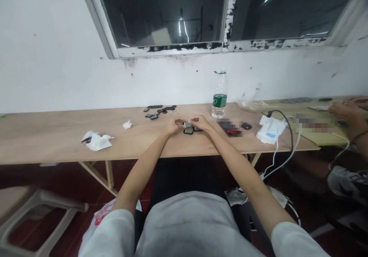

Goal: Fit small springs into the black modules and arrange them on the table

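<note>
My left hand (174, 126) and my right hand (202, 122) meet over the wooden table, fingers closed in a pinch. Between them is a small flat piece with a grey-green face (188, 124), held from both sides. Right below it, another such piece with a dark edge (188, 131) lies on the tabletop. A further dark piece (197, 128) shows under the right hand's fingers. What exactly these pieces are is too small to tell. Fingertips partly cover the held one.
Behind my hands lie several dark flat pieces (153, 116) and tiny pale bits (174, 112). A water bottle (219, 101), phone (230, 127), and white box with cables (270, 129) stand rightward. Crumpled tissues (99, 141) lie left. Another person's hand (346, 111) works far right.
</note>
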A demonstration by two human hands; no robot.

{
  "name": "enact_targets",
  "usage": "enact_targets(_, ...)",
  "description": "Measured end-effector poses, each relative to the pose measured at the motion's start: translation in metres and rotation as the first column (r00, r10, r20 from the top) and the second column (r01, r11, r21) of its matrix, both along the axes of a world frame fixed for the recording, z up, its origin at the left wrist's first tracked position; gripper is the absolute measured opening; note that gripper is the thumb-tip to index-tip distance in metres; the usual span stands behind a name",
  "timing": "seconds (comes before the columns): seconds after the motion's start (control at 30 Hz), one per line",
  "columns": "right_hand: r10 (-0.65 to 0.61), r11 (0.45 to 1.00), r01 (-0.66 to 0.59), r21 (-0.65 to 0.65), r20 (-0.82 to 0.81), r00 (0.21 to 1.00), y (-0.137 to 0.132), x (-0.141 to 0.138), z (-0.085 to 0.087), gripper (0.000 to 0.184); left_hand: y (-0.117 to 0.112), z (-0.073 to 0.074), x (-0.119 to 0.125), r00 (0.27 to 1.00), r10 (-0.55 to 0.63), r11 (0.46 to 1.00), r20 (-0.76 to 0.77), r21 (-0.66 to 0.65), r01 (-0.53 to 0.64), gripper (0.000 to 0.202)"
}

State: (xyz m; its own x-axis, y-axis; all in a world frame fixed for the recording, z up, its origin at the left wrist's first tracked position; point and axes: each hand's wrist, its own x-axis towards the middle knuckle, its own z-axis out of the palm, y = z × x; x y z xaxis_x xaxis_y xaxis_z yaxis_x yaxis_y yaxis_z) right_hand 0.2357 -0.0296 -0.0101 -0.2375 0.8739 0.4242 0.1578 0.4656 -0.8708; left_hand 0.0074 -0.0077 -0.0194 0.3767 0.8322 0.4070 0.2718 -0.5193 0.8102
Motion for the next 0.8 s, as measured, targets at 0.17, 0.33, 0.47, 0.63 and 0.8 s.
enact_targets(0.17,-0.005,1.000,0.005,0.011,0.026,1.000,-0.002,-0.002,0.000,0.027,-0.007,0.002,0.000,0.990,0.041,0.997,-0.136,0.077,-0.030,0.040)
enact_targets(0.33,-0.036,0.998,0.032,0.052,0.082,0.996,-0.002,-0.002,-0.002,0.023,-0.014,0.007,0.004,0.966,0.061,0.964,-0.250,0.265,0.007,0.041)
enact_targets(0.47,-0.094,0.984,0.057,0.170,0.215,0.972,-0.002,-0.001,-0.001,0.021,-0.014,0.008,0.003,0.945,0.087,0.960,-0.315,0.281,0.005,0.033)
enact_targets(0.63,-0.001,0.961,-0.094,0.262,0.341,0.940,-0.009,0.007,0.004,0.023,-0.012,0.007,0.003,0.923,0.050,0.956,-0.382,0.284,0.066,0.025)
enact_targets(0.8,0.152,0.945,-0.271,0.181,0.489,0.859,-0.015,0.014,0.003,0.029,-0.008,0.003,0.000,0.927,0.055,0.958,-0.371,0.283,0.056,0.027)
